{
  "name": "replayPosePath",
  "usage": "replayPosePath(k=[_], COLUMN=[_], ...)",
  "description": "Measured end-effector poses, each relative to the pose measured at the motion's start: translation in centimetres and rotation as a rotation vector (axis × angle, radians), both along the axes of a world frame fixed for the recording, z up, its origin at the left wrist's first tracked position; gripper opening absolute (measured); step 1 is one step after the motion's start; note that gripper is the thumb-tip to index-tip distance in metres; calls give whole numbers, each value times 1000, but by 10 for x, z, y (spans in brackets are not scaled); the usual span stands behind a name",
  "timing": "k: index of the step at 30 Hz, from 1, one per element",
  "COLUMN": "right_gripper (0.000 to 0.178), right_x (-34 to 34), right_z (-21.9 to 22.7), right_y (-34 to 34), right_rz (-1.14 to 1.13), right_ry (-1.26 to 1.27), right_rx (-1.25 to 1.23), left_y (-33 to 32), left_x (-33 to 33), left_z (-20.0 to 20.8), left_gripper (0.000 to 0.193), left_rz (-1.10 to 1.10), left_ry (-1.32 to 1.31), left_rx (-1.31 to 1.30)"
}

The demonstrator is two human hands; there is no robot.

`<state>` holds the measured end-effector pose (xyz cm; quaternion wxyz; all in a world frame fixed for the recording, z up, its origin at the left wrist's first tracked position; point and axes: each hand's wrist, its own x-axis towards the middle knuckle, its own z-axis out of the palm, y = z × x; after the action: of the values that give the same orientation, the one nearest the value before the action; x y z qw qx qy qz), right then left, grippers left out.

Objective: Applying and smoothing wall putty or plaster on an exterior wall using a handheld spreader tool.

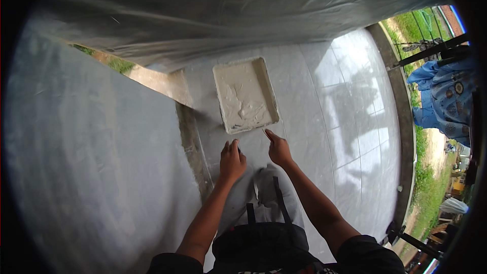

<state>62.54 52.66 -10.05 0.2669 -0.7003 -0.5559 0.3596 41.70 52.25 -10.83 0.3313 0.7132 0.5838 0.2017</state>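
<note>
A shallow rectangular tray [216, 91] lies on the grey floor in front of me. Thick off-white paste [243, 91] fills it, smeared and ridged toward the near end. Just short of the tray's near left corner is my left hand [233, 162], its fingers closed; a dark bit shows beside them, too small to name. My right hand [279, 149] grips a thin, stick-like tool [265, 131] at the near right corner. Only a short end of that tool shows, so its kind is unclear. Both hands are apart from each other.
A grey sheet [203, 15] hangs across the far side. On the left stands a broad grey wall surface [101, 142], with a gap beyond it. The glossy floor [350, 122] ends at a raised edge [405, 162] on the right, where blue cloth [446, 101] hangs.
</note>
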Motion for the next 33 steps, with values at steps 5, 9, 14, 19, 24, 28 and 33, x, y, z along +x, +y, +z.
replayPosePath(k=[5,9,14,19,24,28,33], right_gripper=[58,51,36,39,37,37,34], right_x=[-19,-21,-21,-22,-33,-22,-25], right_z=[-59,-107,-143,-165,-148,-146,-159], right_y=[43,73,99,88,75,107,102], right_rz=[62,161,288,342,354,290,349], right_ry=[-39,-209,-509,-701,-484,-580,-633], right_rx=[-136,-112,50,211,170,210,175], left_y=[18,16,-6,-12,-14,-12,-11], left_x=[-20,-31,-40,-46,-48,-44,-38], left_z=[-47,-81,-100,-105,-107,-108,-111], left_gripper=[49,47,46,45,45,47,48], left_rz=[4,-7,117,145,185,215,225], left_ry=[-71,23,-37,-33,3,-4,-32], left_rx=[-156,-206,-318,-396,-443,-459,-455])
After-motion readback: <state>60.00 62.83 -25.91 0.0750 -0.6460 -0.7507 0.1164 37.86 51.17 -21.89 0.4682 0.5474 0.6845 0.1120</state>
